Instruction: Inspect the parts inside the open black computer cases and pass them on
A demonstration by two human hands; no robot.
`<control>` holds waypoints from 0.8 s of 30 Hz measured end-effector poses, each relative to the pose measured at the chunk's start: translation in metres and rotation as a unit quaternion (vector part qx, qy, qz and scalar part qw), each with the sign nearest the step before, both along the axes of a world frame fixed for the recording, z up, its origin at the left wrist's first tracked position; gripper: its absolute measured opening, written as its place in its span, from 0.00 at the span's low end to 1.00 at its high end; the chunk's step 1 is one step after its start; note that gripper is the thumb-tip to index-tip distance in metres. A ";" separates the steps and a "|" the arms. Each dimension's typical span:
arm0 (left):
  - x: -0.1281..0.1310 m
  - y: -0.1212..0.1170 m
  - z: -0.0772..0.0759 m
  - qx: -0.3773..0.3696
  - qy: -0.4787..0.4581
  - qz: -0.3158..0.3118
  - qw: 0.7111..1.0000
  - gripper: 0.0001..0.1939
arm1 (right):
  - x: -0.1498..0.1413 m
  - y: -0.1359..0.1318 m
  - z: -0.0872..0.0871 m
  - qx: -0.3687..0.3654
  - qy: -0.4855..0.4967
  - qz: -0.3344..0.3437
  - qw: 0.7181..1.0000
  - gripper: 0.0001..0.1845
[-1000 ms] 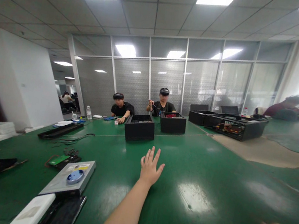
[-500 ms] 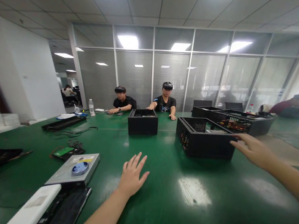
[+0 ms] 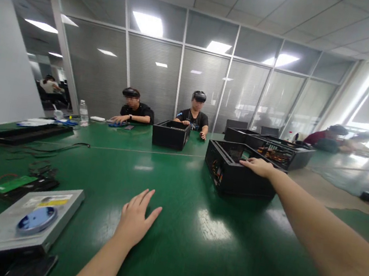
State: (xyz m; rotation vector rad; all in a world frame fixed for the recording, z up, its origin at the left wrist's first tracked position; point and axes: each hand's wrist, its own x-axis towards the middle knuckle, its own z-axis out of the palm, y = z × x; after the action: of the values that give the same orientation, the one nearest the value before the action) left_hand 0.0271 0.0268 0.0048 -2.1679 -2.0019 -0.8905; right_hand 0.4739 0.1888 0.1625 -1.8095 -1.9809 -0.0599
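My left hand rests palm down on the green table, its fingers spread and holding nothing. My right arm reaches far forward over the table. At its end, my right hand lies across the top front edge of a black computer case, fingers stretched out to the left. Part of that rim is hidden under the hand. The case lies on its side with its top open, and wires show through its left side. Left of my left hand lies a silver optical drive with a round blue object on top.
A smaller black case stands in front of two seated people across the table. More open cases sit at the back right. A green circuit board, cables, a long black panel and a water bottle are on the left.
My right hand has moved left from the case's right corner onto its top front edge. My left hand stays spread on the table. The view has turned and tilted.
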 end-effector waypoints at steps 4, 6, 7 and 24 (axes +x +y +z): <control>-0.002 0.003 0.000 0.008 -0.021 -0.005 1.000 0.30 | -0.001 -0.012 0.003 -0.074 -0.054 -0.002 0.996 0.33; -0.004 0.006 -0.001 0.023 -0.041 -0.005 0.999 0.30 | -0.008 -0.031 0.003 -0.099 -0.098 0.017 0.990 0.39; -0.005 0.007 -0.002 0.033 -0.054 -0.007 0.998 0.29 | -0.013 -0.045 0.002 -0.105 -0.122 0.031 0.986 0.41; -0.001 -0.015 0.010 0.068 -0.227 -0.065 0.969 0.28 | -0.115 -0.220 0.058 -0.112 -0.237 0.248 0.933 0.40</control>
State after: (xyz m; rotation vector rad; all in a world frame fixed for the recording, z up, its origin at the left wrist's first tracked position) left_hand 0.0264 0.0116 0.0149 -2.1875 -1.9022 -1.6192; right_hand 0.3589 -0.0314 0.2201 -1.4514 -2.8435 -0.1247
